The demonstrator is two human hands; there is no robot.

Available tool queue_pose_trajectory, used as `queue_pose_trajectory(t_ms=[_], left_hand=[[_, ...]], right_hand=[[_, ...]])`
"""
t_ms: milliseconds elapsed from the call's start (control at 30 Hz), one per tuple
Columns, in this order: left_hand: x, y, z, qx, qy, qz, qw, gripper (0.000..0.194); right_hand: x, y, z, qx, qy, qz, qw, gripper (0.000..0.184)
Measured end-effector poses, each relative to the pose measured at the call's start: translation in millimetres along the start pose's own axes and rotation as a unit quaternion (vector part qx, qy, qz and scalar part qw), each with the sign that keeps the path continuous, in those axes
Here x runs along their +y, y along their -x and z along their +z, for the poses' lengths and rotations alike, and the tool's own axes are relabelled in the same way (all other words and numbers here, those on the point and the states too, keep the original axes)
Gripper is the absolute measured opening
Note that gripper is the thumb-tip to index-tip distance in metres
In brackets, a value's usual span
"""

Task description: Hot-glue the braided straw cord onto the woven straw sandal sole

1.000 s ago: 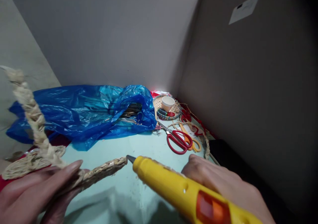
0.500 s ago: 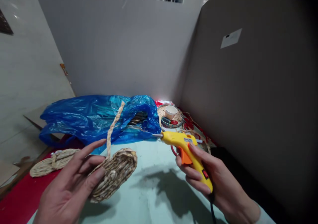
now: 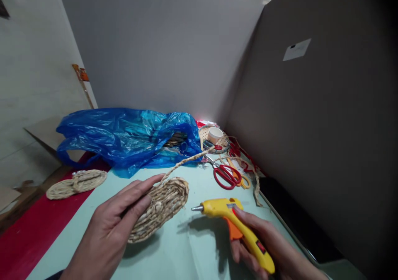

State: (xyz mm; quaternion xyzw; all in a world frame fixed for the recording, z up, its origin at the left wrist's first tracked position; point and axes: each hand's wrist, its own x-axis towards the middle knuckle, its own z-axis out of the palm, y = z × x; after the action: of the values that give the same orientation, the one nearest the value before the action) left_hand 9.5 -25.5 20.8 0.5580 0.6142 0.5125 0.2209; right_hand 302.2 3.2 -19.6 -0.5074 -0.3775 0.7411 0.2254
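My left hand [image 3: 115,226] lies with fingers stretched over a woven straw oval mat [image 3: 164,205], holding it against the pale green table [image 3: 186,255]. A braided straw tail [image 3: 186,160] runs from the mat toward the back right. My right hand [image 3: 267,251] grips a yellow glue gun [image 3: 233,222] with an orange trigger. Its metal nozzle points left and stops a little short of the mat's right edge.
A second woven straw piece [image 3: 76,183] lies at the left on red cloth [image 3: 34,238]. A crumpled blue plastic bag [image 3: 127,137] fills the back. Red scissors [image 3: 225,175], yellow scissors, a small basket with a white cup [image 3: 215,135] and loose cord sit at the back right, beside a grey partition.
The mat has come down from a raised tilt to the table, its braid swinging from upright to the right. The glue gun has dropped lower and nearer the mat.
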Motion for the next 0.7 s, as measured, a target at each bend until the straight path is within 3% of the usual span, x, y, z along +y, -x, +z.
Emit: queue_pose_trajectory(t_ms=[133, 333, 533, 700], left_hand=[[-1, -3, 3.0, -0.041, -0.009, 0.015, 0.999, 0.036], [-5, -3, 2.3, -0.067, -0.025, 0.033, 0.997, 0.036], [-7, -4, 2.6, -0.055, -0.043, -0.009, 0.998, 0.039], [-9, -6, 4.9, -0.066, -0.021, -0.041, 0.997, 0.041]], right_hand=[[-5, 4, 15, -0.020, 0.066, -0.010, 0.998, 0.079], [-15, 6, 23, -0.028, 0.081, -0.001, 0.996, 0.075], [-17, 4, 22, -0.023, 0.102, 0.000, 0.995, 0.068], [-21, 5, 21, -0.045, 0.185, -0.027, 0.981, 0.069]])
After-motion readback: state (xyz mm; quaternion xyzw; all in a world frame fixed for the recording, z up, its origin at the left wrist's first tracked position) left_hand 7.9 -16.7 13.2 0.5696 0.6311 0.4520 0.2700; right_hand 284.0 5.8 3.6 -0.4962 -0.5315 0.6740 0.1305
